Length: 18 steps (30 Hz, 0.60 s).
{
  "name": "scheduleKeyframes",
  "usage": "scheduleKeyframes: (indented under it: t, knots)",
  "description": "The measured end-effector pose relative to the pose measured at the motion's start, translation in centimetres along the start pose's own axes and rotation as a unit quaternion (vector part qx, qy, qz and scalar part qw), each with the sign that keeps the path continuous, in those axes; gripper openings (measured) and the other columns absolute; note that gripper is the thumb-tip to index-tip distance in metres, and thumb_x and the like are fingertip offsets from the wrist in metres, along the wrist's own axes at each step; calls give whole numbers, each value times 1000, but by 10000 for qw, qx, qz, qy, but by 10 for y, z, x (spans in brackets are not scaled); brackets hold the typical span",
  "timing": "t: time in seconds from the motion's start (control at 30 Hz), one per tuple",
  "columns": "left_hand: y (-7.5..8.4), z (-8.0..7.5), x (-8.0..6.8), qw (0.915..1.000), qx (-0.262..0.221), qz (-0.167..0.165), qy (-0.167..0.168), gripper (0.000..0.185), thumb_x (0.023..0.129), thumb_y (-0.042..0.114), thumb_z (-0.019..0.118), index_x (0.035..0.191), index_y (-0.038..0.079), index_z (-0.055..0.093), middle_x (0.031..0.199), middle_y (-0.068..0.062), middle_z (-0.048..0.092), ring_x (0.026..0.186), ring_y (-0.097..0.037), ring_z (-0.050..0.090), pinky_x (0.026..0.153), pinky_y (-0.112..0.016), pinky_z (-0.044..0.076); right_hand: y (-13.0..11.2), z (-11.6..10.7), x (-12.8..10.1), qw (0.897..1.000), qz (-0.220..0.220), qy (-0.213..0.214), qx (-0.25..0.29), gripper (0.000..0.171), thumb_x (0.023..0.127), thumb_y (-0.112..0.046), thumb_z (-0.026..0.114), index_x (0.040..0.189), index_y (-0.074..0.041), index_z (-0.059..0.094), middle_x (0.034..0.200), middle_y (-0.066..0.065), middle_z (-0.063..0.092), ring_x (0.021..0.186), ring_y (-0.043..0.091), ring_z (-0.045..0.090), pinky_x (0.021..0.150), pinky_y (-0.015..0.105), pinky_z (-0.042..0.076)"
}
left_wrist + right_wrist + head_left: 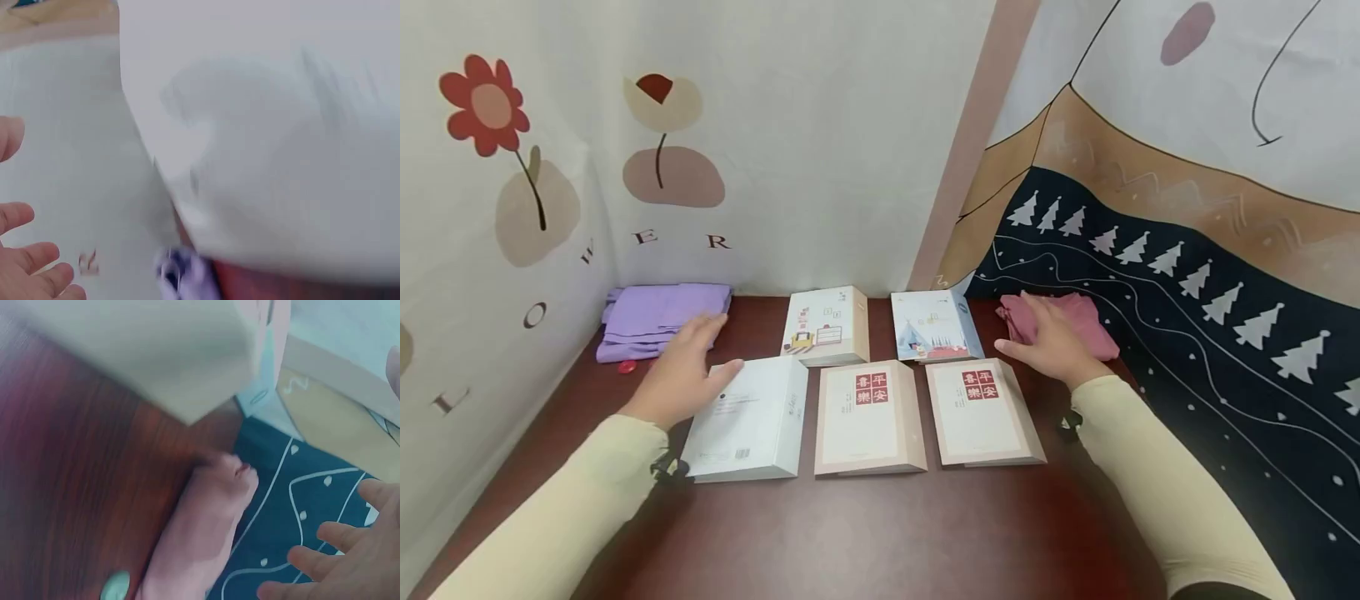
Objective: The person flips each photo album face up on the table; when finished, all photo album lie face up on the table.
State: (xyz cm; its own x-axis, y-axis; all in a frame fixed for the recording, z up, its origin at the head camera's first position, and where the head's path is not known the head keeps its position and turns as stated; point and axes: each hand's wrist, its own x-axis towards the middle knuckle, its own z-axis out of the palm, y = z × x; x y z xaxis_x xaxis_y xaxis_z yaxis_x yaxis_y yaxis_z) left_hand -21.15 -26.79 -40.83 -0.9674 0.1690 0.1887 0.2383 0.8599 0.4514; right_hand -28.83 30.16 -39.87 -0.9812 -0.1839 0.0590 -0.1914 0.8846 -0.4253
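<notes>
My left hand (681,371), fingers spread, is over the left edge of a white book-shaped block (748,417) and the front of a folded purple cloth (662,321). Its fingers look empty in the left wrist view, where the white block (262,156) fills much of the picture. Over a crumpled pink cloth (1093,325) is my right hand (1052,337), fingers extended and thumb apart. In the right wrist view its fingers stand apart from the pink cloth (200,531). Whether either palm touches anything cannot be told.
Two beige blocks with red printed characters (857,433) (977,433) stand beside the white one. Behind are a block with a yellow drawing (820,325) and one with a tent picture (928,325). A red round piece (627,367) lies by the purple cloth. Printed curtains (820,167) enclose the table (865,533).
</notes>
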Motion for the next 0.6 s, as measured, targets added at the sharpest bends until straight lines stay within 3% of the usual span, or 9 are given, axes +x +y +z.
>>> scheduleKeyframes:
  t: [0.17, 0.3, 0.47, 0.6]
  knots:
    - [27, 22, 16, 9984, -530, -36, -196, 79, 102, 33, 66, 166, 5, 29, 169, -28, 25, 154, -51, 26, 121, -71, 25, -10, 10, 11, 9964, -161, -227, 803, 102, 96, -40, 78, 168, -2, 17, 172, 24, 24, 157, 44, 28, 126, 60, 26]
    - [49, 35, 30, 9941, -1062, -38, -223, 72, 103, 27, 64, 164, 4, 33, 167, -26, 33, 152, -47, 35, 123, -64, 30, -19, 16, 20, 9941, -97, -361, 1020, 99, 96, -39, 78, 166, 1, 21, 169, 27, 29, 156, 43, 32, 126, 56, 29]
    - [78, 51, 47, 9766, -2106, -197, -379, 64, 106, 21, 59, 162, 3, 36, 165, -23, 39, 150, -44, 40, 124, -57, 33, -28, 23, 33, 9948, -25, -549, 863, 93, 98, -45, 73, 165, -1, 27, 170, 26, 29, 158, 44, 25, 127, 60, 25]
    - [97, 65, 61, 9636, -2603, -192, -582, 57, 108, 16, 53, 161, 5, 38, 164, -20, 42, 152, -40, 40, 125, -53, 33, -31, 29, 42, 9924, 34, -857, 880, 90, 98, -47, 71, 165, -4, 30, 169, 24, 33, 156, 44, 29, 126, 60, 28]
